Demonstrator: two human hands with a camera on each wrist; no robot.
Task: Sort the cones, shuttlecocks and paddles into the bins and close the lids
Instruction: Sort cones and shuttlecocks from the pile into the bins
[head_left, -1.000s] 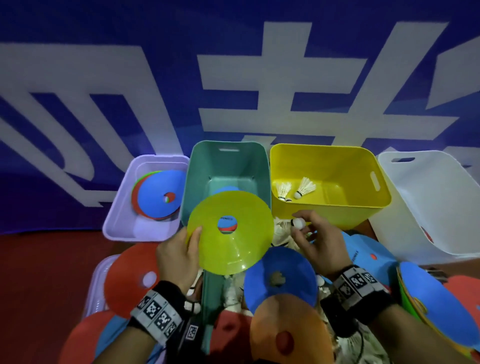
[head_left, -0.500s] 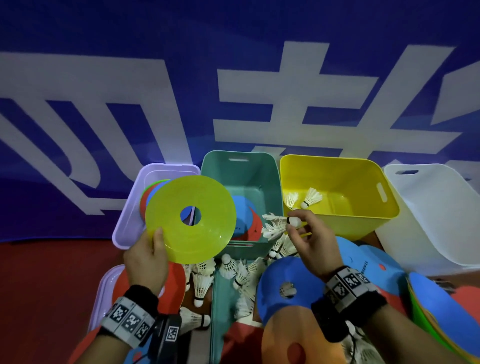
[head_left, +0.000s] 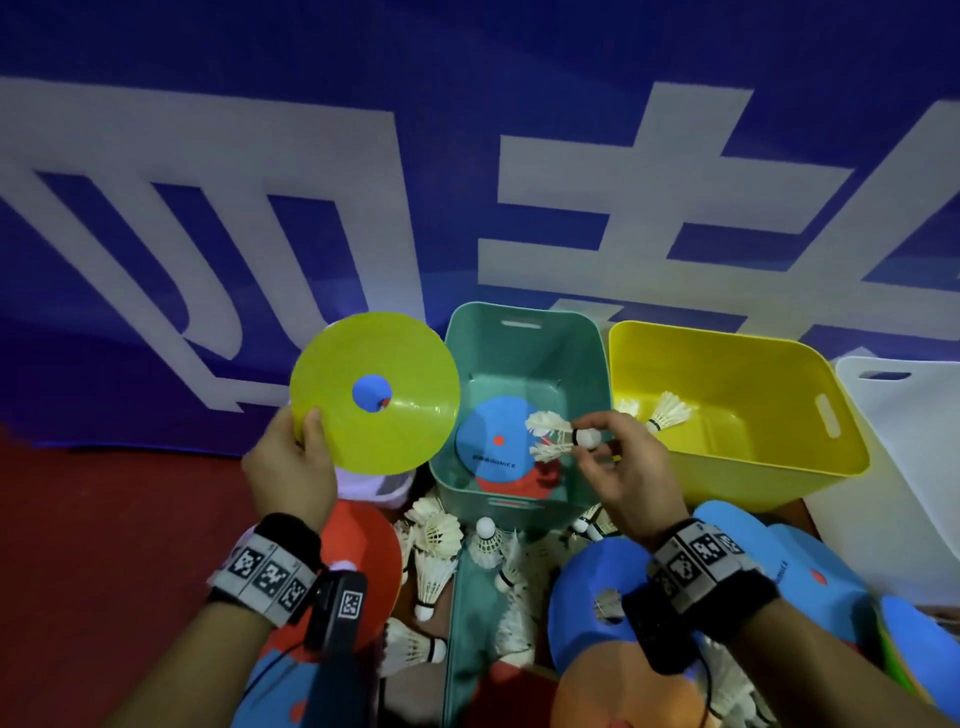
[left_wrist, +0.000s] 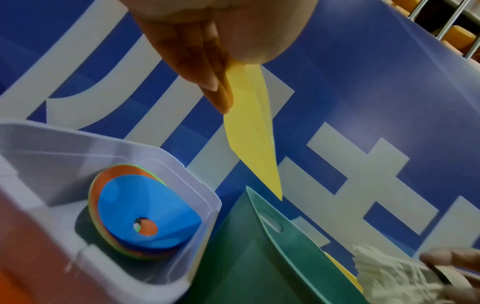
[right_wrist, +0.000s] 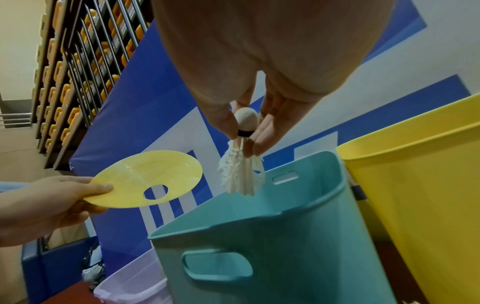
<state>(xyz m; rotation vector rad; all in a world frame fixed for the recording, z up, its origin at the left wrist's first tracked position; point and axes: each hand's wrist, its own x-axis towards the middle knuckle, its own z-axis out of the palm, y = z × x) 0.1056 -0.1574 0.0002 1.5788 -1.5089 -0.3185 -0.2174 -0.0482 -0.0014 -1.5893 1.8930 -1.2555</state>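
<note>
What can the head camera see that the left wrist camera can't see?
Only the head view shows the yellow bin with shuttlecocks inside, the loose shuttlecocks on the floor and both wrists. Only the left wrist view shows the stacked cones deep in the lilac bin. Both show the left hand gripping the yellow cone and the teal bin.

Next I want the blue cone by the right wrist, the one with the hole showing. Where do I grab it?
Pinch the blue cone at its bare left rim, coming from above left. It lies dome up, the right wrist covers its right side and an orange cone overlaps the near edge.
</note>
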